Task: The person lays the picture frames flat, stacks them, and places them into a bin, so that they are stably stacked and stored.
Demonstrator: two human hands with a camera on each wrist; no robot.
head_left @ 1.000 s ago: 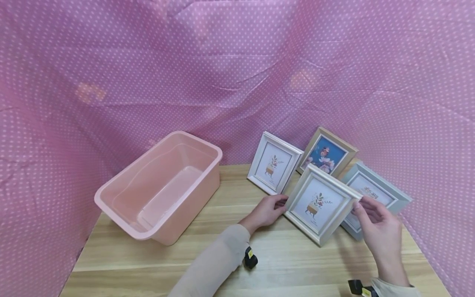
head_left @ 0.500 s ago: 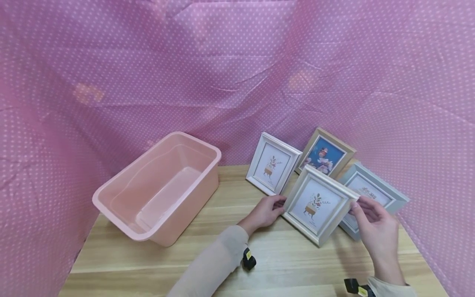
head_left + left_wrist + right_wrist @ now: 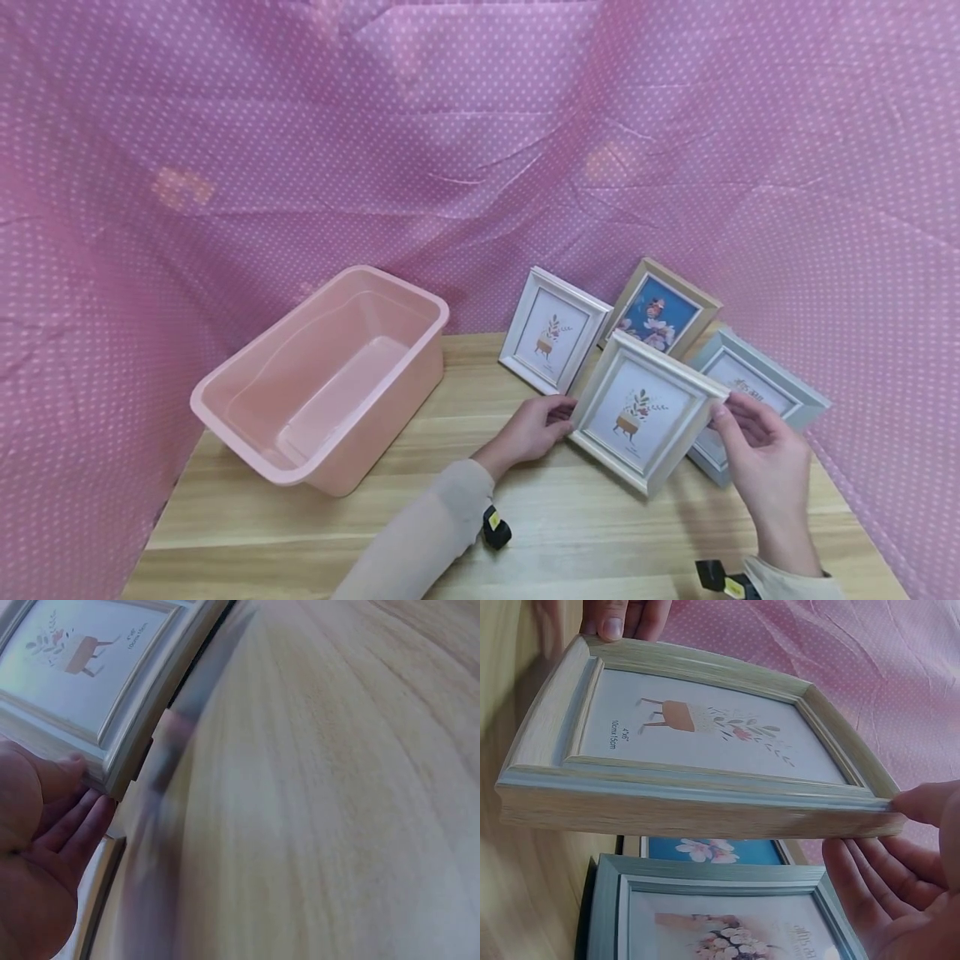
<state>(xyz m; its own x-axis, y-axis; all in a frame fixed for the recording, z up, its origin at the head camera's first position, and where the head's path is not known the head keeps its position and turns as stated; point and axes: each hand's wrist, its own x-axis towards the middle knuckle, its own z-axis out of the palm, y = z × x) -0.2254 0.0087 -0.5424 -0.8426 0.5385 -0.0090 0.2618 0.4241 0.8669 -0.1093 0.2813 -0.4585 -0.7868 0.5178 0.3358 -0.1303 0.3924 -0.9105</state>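
Observation:
Both hands hold a cream picture frame (image 3: 633, 412) with a potted-plant print, tilted back at the front of a group of frames. My left hand (image 3: 531, 429) pinches its lower left side; in the left wrist view the thumb (image 3: 64, 774) lies on the front face and the fingers behind. My right hand (image 3: 768, 467) grips the upper right corner, thumb in front, fingers behind, as the right wrist view shows. Behind it stand a white frame (image 3: 551, 329), a tan frame (image 3: 663, 304) with a blue flower picture, and a grey-blue frame (image 3: 757, 383), partly covered.
A pink plastic tub (image 3: 390, 408) stands on the left of the wooden table (image 3: 585, 542). Pink dotted cloth (image 3: 480, 150) hangs around the back and sides. Each wrist carries a small black camera.
The cream frame has shifted very slightly left in both hands. Otherwise the hands and the other frames stay where they were.

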